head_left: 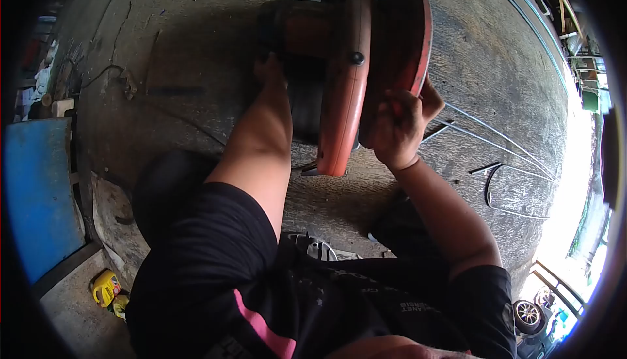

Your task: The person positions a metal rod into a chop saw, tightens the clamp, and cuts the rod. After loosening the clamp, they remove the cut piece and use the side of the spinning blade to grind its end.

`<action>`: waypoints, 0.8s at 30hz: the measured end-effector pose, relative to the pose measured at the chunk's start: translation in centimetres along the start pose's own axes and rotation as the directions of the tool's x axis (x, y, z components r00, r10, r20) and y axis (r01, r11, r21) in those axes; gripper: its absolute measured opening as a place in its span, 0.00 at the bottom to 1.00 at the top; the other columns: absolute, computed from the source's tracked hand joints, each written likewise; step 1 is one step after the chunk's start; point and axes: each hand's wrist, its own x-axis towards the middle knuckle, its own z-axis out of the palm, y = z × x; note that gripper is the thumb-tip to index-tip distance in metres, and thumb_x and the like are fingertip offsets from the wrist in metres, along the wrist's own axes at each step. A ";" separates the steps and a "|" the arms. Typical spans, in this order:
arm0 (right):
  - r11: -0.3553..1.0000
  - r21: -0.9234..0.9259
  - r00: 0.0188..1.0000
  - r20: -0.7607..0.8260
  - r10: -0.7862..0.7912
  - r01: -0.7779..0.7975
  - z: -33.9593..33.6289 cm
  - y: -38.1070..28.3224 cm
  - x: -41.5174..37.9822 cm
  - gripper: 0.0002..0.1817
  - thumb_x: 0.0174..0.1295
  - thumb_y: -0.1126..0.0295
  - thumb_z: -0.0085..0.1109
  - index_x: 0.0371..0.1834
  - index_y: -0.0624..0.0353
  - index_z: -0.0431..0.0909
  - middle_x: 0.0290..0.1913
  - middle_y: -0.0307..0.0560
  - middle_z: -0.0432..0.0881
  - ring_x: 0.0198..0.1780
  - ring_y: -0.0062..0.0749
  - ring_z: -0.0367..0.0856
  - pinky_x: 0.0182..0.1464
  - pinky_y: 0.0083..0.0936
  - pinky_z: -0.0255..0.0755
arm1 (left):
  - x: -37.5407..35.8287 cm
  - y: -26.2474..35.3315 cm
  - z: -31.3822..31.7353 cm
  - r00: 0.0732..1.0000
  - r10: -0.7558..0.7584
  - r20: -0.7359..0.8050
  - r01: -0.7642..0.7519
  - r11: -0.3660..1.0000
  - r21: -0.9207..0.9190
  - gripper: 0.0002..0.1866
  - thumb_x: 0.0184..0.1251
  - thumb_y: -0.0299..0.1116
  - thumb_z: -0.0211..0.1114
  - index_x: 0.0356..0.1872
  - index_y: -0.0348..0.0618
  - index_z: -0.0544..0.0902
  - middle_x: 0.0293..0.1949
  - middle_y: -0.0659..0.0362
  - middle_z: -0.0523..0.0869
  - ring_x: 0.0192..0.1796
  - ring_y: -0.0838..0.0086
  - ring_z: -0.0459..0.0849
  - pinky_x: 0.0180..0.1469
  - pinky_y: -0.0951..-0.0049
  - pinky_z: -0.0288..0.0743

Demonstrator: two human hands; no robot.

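A machine with an orange-red curved guard (345, 98) and a dark motor body stands on the concrete floor. To its right is a large round red-edged disc (401, 39), seen nearly edge-on. My right hand (403, 124) is at the disc's lower edge, fingers bent round the rim and pressed to it. In shadow at the left side of the machine is my left hand (269, 70), against the dark body; its fingers are too dark to make out.
Thin metal rods (503, 136) and a bent black strip (488, 186) lie on the floor to the right. A blue panel (40, 189) and a yellow container (104, 287) are at the left. At the lower right is a wheel (528, 316).
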 end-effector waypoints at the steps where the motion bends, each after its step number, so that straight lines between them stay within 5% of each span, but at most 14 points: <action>1: 1.000 -0.004 1.000 -0.005 -0.003 0.003 0.0 0.0 0.0 0.13 0.49 0.79 0.59 0.39 0.55 0.78 0.63 0.65 0.60 0.65 0.55 0.59 0.64 0.42 0.56 | -0.2 0.2 0.1 1.000 0.001 -0.003 -0.001 1.000 -0.001 0.18 0.62 0.28 0.63 0.54 0.40 0.77 0.38 0.57 0.83 0.32 0.71 0.81 0.31 0.68 0.75; 7: 1.000 -0.026 1.000 0.013 -0.004 0.004 -0.1 0.0 0.1 0.13 0.48 0.79 0.60 0.39 0.55 0.78 0.63 0.64 0.60 0.65 0.54 0.59 0.65 0.42 0.56 | 0.0 0.3 -0.2 1.000 0.000 -0.031 0.006 0.982 0.188 0.11 0.62 0.30 0.64 0.45 0.38 0.82 0.33 0.58 0.84 0.30 0.72 0.80 0.31 0.68 0.74; 24: 0.999 -0.031 1.000 0.014 -0.008 0.008 -0.1 0.3 -0.1 0.15 0.47 0.78 0.60 0.40 0.55 0.77 0.63 0.65 0.59 0.65 0.54 0.59 0.64 0.43 0.56 | -0.7 0.7 -0.1 0.998 -0.057 -0.013 0.057 0.998 -0.007 0.08 0.63 0.29 0.64 0.40 0.36 0.81 0.29 0.60 0.81 0.25 0.76 0.77 0.26 0.72 0.70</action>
